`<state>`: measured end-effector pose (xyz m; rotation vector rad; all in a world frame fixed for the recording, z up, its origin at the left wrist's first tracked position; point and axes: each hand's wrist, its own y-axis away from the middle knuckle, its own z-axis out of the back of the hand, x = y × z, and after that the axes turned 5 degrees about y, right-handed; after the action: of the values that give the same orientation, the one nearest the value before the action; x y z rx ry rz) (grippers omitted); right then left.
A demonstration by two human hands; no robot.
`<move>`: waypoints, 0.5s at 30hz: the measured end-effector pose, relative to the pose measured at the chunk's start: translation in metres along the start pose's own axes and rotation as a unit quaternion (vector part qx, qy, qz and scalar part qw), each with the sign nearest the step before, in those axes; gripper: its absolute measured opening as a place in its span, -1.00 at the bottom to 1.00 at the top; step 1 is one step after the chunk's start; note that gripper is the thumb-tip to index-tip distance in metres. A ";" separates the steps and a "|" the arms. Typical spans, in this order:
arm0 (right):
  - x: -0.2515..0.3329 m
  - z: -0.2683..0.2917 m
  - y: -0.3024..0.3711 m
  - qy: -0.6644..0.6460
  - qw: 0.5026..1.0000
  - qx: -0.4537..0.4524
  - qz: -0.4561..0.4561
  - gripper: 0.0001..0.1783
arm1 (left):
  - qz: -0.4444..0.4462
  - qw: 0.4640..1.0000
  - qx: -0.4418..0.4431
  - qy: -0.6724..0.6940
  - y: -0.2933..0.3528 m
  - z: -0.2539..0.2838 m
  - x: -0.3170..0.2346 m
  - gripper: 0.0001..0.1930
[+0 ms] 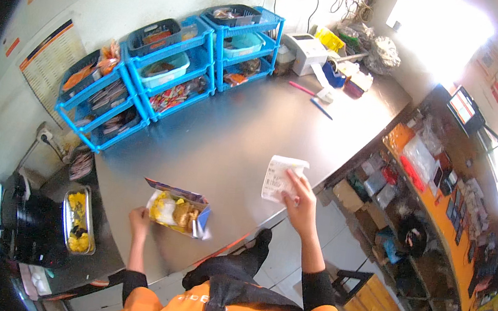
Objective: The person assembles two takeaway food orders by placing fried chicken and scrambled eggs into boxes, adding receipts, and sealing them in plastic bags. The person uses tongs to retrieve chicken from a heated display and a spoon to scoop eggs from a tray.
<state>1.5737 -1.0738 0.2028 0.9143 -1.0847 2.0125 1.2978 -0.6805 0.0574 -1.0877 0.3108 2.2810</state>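
My right hand pinches a white printed paper slip and holds it up over the table's near edge. My left hand is closed at the left side of an open cardboard food box, its fingertips on the box's edge. In the box lie yellow food, something white and brown pieces that I cannot make out. The box's dark lid flap stands up along its far side. Under both hands stretches the steel table.
Blue tiered racks with baskets and packets line the wall. A white printer, a pink pen and a blue pen are at the far right. At left is a metal tray of yellow food; at right, a cluttered counter.
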 end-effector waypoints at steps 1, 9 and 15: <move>-0.028 0.001 -0.029 -0.167 0.985 -0.017 -0.047 -0.38 | -0.089 0.994 -0.066 -0.010 0.003 -0.023 -0.020 -0.83; -0.210 -0.008 -0.102 0.167 0.960 0.158 -0.160 -0.72 | 0.058 0.984 -0.087 0.146 -0.027 -0.193 -0.166 -0.83; -0.229 -0.002 -0.157 0.117 0.958 0.191 -0.177 -0.72 | 0.120 0.971 -0.078 0.193 -0.052 -0.289 -0.243 -0.82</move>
<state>1.8214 -1.0545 0.0792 0.9503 -0.3728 1.9899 1.6318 -0.8647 0.0611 -1.6595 0.4420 2.3192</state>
